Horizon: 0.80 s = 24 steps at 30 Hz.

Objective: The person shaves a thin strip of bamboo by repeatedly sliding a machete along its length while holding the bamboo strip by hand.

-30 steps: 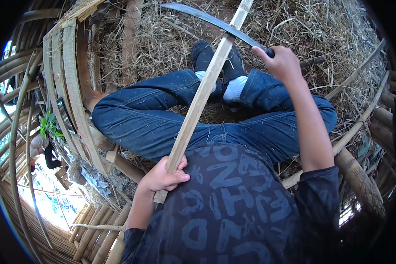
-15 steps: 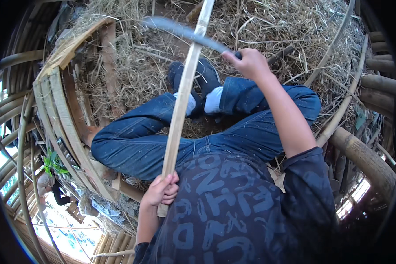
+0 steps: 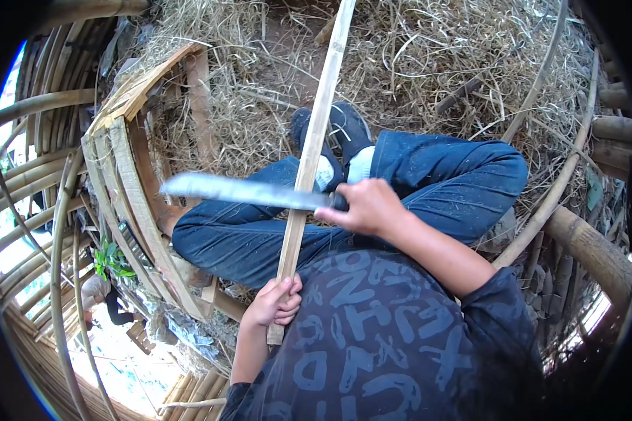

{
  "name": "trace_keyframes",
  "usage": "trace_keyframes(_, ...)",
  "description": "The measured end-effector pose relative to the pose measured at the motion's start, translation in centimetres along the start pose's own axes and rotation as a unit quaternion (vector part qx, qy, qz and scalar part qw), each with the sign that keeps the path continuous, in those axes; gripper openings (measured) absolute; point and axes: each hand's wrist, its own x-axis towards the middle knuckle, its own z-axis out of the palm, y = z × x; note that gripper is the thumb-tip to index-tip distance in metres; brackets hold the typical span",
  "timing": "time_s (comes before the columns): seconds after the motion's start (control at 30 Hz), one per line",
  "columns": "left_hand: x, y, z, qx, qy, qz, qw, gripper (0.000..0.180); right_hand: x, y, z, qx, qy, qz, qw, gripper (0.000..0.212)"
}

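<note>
Long straight pale wooden strip [image 3: 319, 125]: slanting above blue denim trousers [image 3: 463, 193], lower end clasped in grip of left hand [image 3: 275, 302]. Long grey metal-bladed knife [image 3: 239, 191]: crossing the strip, dark handle [image 3: 340, 202] enclosed in grip of right hand [image 3: 369, 208].

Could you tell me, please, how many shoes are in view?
2: one shoe left of the wood strip, partly behind it, the other shoe to its right. Others may be hidden.
</note>
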Motion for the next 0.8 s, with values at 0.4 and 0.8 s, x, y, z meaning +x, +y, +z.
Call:
trace_keyframes(0.4, 0.6, -3.0, 0.5, 0.446, 0.275, 0.205, 0.827, 0.023, -1.1, -2.4, -1.2, -0.052, -0.102, -0.154, 0.981, 0.052)
trace_keyframes(0.8, 1.3, -2.8, 4.4, 0.587, 0.373, 0.207, 0.689, 0.027, -2.2, -3.9, 0.9, -0.062, -0.077, -0.098, 0.99, 0.029)
